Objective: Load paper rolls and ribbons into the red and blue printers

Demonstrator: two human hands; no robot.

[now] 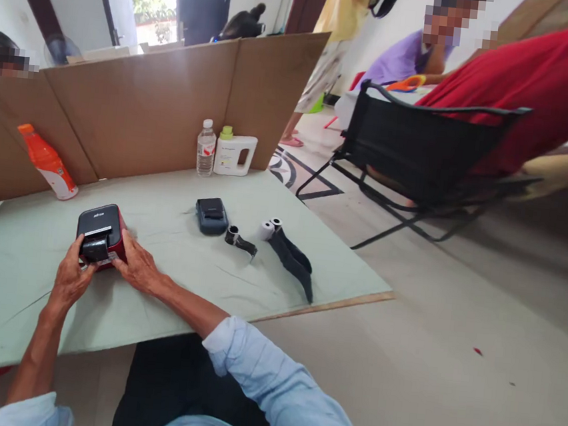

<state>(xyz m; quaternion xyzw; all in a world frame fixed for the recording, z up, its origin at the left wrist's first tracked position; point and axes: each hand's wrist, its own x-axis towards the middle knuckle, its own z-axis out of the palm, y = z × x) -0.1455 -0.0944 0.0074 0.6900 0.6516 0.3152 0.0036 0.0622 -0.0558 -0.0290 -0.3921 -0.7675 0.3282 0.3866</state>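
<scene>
A red-and-black label printer [100, 221] sits on the pale green table top, tilted toward me, with a dark strip at its front opening. My left hand [71, 274] grips its left front corner, fingers along the side and thumb at the front. On the other side my right hand [137, 262] is wrapped against the right face, its thumb at the lower front edge. The undersides of the fingers are partly hidden. To the right lie a smaller dark blue printer [212, 216], a small roll of black tape [232, 235] and two rolls with long dark strips [290, 257].
Against the cardboard screen [168, 108] stand an orange bottle [50, 164], leaning, a clear water bottle [206, 148] and a white jug [235, 155] with a green cap. A black folding chair [421, 146] with a person in red is at the right. Other people are beyond.
</scene>
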